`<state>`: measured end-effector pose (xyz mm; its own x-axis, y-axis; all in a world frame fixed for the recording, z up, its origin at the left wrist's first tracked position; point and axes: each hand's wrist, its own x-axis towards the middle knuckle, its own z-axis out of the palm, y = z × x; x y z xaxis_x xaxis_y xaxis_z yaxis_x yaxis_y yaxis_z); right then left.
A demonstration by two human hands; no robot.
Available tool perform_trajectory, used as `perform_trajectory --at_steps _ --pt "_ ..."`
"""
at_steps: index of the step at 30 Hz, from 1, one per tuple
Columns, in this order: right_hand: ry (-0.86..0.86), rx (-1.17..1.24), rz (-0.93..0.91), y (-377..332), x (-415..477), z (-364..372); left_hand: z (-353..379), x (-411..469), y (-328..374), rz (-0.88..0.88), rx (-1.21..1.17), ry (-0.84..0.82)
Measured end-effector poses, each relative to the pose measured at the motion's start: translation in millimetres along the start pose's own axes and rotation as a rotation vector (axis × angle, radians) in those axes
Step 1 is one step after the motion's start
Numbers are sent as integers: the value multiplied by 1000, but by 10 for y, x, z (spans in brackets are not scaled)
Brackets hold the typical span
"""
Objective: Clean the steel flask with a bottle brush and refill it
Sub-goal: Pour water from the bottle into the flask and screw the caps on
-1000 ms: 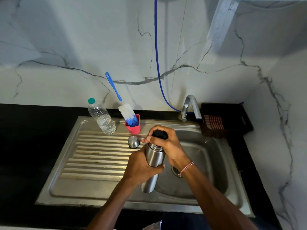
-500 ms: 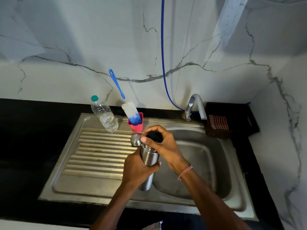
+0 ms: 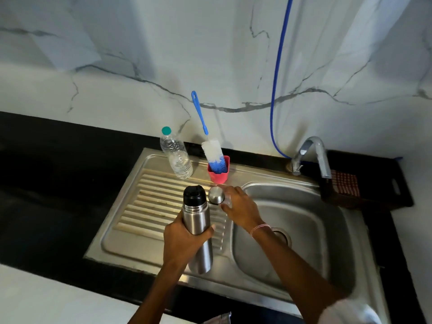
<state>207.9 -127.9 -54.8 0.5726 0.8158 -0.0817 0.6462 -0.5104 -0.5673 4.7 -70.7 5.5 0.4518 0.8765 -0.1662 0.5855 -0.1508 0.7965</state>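
Observation:
My left hand (image 3: 184, 239) grips the steel flask (image 3: 197, 220) around its middle and holds it upright over the drainboard (image 3: 145, 206). A black stopper (image 3: 194, 195) sits in the flask's neck. The round steel cap (image 3: 215, 194) stands on the drainboard just right of the flask top. My right hand (image 3: 240, 206) is at the cap's right side with forefinger and thumb spread around it; the hand is blurred. The bottle brush (image 3: 211, 150), blue handle and white-and-blue bristles, stands head down in a pink cup (image 3: 218, 175) behind the cap.
A clear plastic water bottle (image 3: 176, 157) with a green lid stands left of the pink cup. The sink basin (image 3: 304, 230) lies to the right under the steel tap (image 3: 313, 153). A blue hose (image 3: 277, 90) hangs down the marble wall. A black tray (image 3: 374, 195) with a checked cloth sits at far right.
My right hand has left the black stopper and moved right and down to the steel cap. My left hand has carried the flask left, from above the basin to above the drainboard.

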Motion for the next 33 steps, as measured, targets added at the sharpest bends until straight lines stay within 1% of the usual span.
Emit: perform_trajectory --at_steps 2,6,9,11,13,18,22,24,25,27,29,33 --pt "-50 -169 -61 -27 153 186 -54 11 -79 -5 1 18" --pt "-133 -369 -92 -55 344 482 -157 -1 -193 -15 -7 26" --pt "-103 -485 -97 -75 398 581 -215 -24 -285 -19 -16 24" --pt "-78 -487 -114 -60 422 604 -256 -44 -307 -11 -10 19" --pt "-73 -393 -124 -15 421 586 -277 -48 -314 -9 -9 10" --pt "-52 137 -99 85 351 375 -266 -6 -253 -8 15 -24" --pt "-61 661 -21 -65 84 -265 -168 20 -103 26 21 -63" --pt "-41 881 -40 -145 -116 -636 -94 16 -16 39 18 -83" --pt "-26 952 -66 -184 -217 -812 -55 10 26 53 15 -92" --pt "-19 1002 -110 -243 -412 -1147 41 -2 121 87 16 -117" --pt "-52 978 -144 -275 -565 -1414 140 -19 231 126 27 -153" --pt "-124 799 -166 -245 -748 -1782 368 -82 445 218 71 -223"
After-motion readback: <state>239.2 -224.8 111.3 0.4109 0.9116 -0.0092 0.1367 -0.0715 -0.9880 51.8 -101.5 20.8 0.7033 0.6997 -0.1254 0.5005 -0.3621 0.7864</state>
